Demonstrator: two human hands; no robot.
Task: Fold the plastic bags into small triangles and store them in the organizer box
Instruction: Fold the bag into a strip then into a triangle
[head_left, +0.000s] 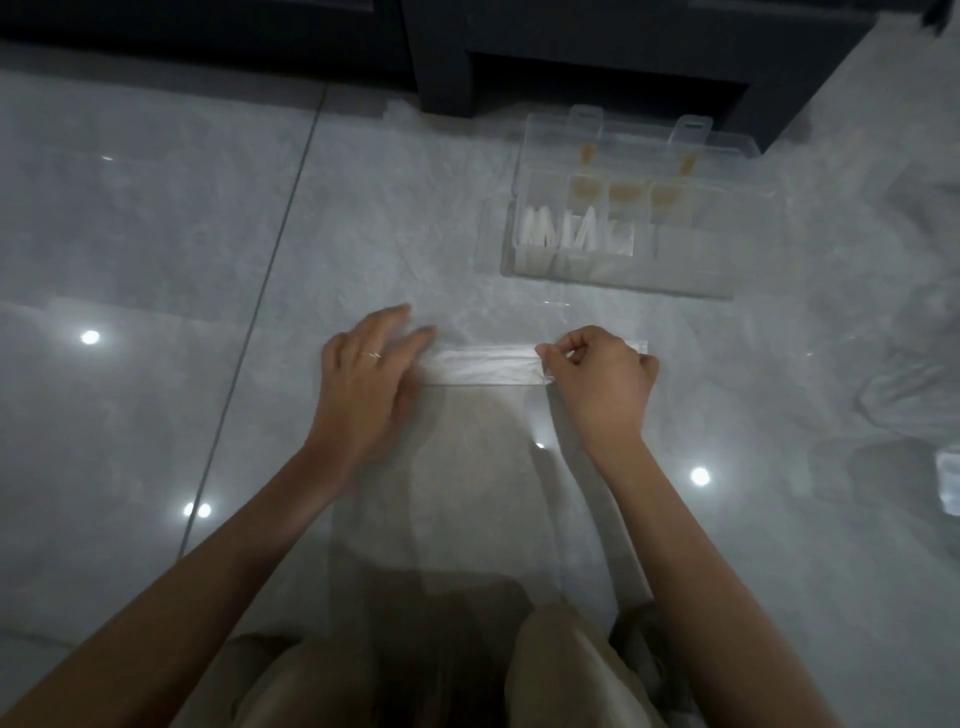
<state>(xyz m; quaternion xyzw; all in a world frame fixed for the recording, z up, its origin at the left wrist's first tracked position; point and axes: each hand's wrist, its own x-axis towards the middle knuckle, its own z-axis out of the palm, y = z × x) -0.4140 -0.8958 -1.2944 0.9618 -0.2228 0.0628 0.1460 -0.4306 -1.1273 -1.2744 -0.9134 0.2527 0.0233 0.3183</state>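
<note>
Grey glossy floor tiles (130, 234) carried the whole setup, with a dark cabinet base (571, 52) along the far edge; ceiling lights reflected as bright spots. Clear plastic bag (467, 467) lay flat on the floor between the person's knees and hands, its long axis running away from the body. Its far end was turned over into a narrow whitish band (488, 366) lying crosswise. Left hand (363, 379) was spread flat, fingers straight, pressing the left end of the band, judged to be there as an anchor so the slippery film could not creep. Right hand (597, 379) had fingers curled and thumb and forefinger pinching the band toward its right end, likely to set or tension the crease. How many layers the band held could not be read; the film was transparent and the light dim. Organizer box (623, 283) sat open on the floor beyond and to the right of the hands, apart from the bag but within reach. White folded triangles (540, 234) stood in its near-left compartments; the right-hand ones looked unfilled. Loose crumpled bags (914, 395) waited at the right edge. Judgement: early strip-folding stage; triangle folds not yet begun.
</note>
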